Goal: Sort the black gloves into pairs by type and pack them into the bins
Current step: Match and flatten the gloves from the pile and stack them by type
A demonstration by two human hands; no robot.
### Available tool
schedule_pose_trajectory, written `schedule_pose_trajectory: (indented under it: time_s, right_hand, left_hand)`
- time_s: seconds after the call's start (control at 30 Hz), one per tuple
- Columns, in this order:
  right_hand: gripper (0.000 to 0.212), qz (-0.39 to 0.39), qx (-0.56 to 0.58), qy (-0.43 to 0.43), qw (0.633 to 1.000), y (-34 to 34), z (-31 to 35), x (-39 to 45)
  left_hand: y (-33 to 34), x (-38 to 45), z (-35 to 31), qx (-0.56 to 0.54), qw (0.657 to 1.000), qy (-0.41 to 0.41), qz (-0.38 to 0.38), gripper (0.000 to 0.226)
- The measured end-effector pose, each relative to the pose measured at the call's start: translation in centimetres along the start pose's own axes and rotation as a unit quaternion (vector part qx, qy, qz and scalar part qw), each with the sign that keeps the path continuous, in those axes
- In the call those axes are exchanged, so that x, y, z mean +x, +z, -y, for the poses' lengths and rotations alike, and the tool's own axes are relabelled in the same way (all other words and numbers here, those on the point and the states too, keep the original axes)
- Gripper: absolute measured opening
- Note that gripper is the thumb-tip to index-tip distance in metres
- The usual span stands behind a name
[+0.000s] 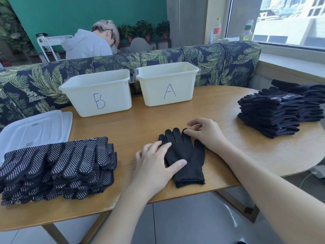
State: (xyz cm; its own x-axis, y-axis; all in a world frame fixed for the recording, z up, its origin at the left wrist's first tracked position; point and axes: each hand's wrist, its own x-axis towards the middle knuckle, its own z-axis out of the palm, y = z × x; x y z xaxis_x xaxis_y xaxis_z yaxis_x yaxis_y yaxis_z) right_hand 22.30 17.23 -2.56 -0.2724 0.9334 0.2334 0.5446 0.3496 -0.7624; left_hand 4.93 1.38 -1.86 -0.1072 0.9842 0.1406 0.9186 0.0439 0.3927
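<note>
- Black knit plain glove point(186, 155) flat on the wooden table point(228, 155), near its front edge, fingers pointing away toward the bins, cuff toward the viewer.
- Left hand point(156, 164) laid on the glove's left side, fingers straight and spread, thumb pressing across the palm area.
- Right hand point(204, 132) at the glove's fingertips, fingers curled, thumb and forefinger pinching the tip of one glove finger.
- Stack of dotted gloves point(58, 166) at the left, well apart from the plain glove, white grip dots facing up.
- Stack of plain gloves point(274, 111) at the far right of the table.
- White bin marked B point(98, 92) and white bin marked A point(167, 83) side by side at the back; contents not visible.
- Clear plastic lids point(35, 127) lying behind the dotted stack.
- Leaf-patterned bench back point(219, 57) behind the table.
</note>
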Motion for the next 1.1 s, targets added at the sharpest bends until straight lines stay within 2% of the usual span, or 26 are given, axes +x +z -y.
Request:
schedule_pose_trajectory:
  time_s: [0.07,0.17,0.23,0.33,0.47,0.57,0.67,0.83,0.93,1.1]
  right_hand:
    - [0.029,-0.01,0.01,-0.003,1.0,-0.3,0.1,-1.0]
    - [0.03,-0.028,0.006,-0.027,0.999,-0.8,0.4,-3.6]
    - [0.025,-0.042,-0.001,-0.057,0.997,-1.2,0.7,-6.0]
    - [0.009,-0.062,0.001,-0.12,0.991,-1.6,1.4,-9.4]
    - [0.002,0.002,0.012,-0.16,0.987,-1.9,1.9,-12.5]
    - [0.003,0.019,0.008,-0.161,0.987,-2.0,1.3,-13.5]
    - [0.009,0.028,-0.003,-0.168,0.985,-2.1,1.0,-14.1]
    - [0.033,0.045,-0.014,-0.163,0.986,-2.4,0.9,-14.7]
    - [0.045,0.053,-0.027,-0.169,0.984,-2.4,0.6,-14.8]
    - [0.057,0.063,-0.051,-0.196,0.977,-2.4,0.3,-15.0]
  left_hand:
    - [0.0,-0.3,0.0,-0.019,1.0,0.015,-0.014,0.071]
    - [0.0,-1.2,0.2,-0.111,0.99,0.068,-0.049,0.055]
    - [-0.3,-2.0,0.2,-0.172,0.979,0.092,-0.053,0.039]
    - [-0.4,-3.0,0.5,-0.198,0.974,0.107,-0.033,0.025]
    - [-0.1,-3.8,0.6,-0.198,0.971,0.124,-0.041,0.024]
    - [0.2,-4.2,0.7,-0.212,0.966,0.134,-0.059,0.019]
    - [0.5,-4.4,0.6,-0.21,0.961,0.155,-0.088,0.018]
    - [0.5,-4.6,0.2,-0.225,0.948,0.164,-0.153,0.024]
    - [0.6,-4.7,0.1,-0.234,0.95,0.158,-0.136,0.023]
    - [0.7,-5.0,0.5,-0.252,0.958,0.124,-0.058,0.027]
